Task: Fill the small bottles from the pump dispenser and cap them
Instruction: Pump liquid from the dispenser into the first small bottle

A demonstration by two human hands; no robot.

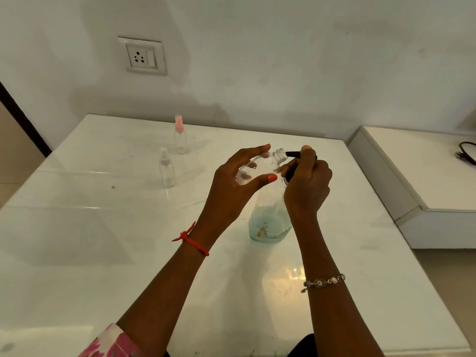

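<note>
White glossy table [103, 228] against a white wall. At table centre, the left hand [231, 181] grips an uncapped small bottle [262, 164] between thumb and fingers, tilted, with its neck at the black nozzle [292, 153]. The right hand [307, 184], fingers curled, holds the pump dispenser [269, 220] by its head. Two capped bottles, pink-topped [179, 136] and clear-topped [166, 168], stand at ten o'clock, well apart from the hands.
</note>
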